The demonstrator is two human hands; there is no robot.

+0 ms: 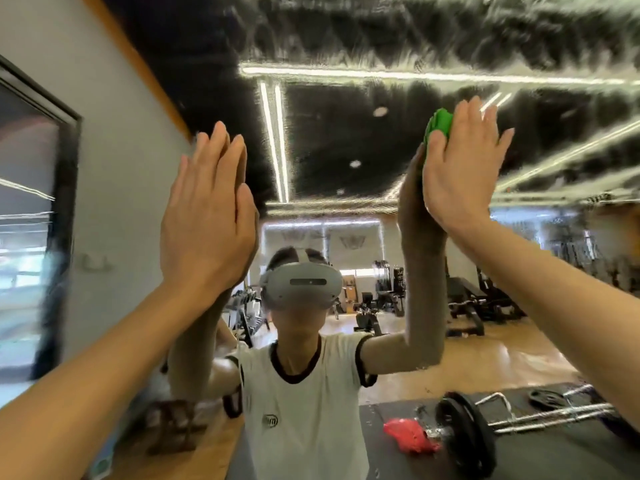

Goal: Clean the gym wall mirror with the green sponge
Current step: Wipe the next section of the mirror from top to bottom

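Observation:
The wall mirror (pixel 346 140) fills the view ahead, with wet streaks across its upper part. My right hand (pixel 460 168) is raised high and presses the green sponge (pixel 439 123) flat against the glass with straight fingers; only the sponge's upper left part shows past the hand. My left hand (pixel 207 220) lies flat on the mirror with straight fingers, at about the same height to the left, holding nothing. Both hands meet their own reflections.
A grey wall (pixel 114 188) with a dark-framed window (pixel 31 216) runs along the left of the mirror. Reflected in the glass are a person wearing a headset, a barbell (pixel 485 431) and a red cloth (pixel 408 436) on a black mat, and gym machines behind.

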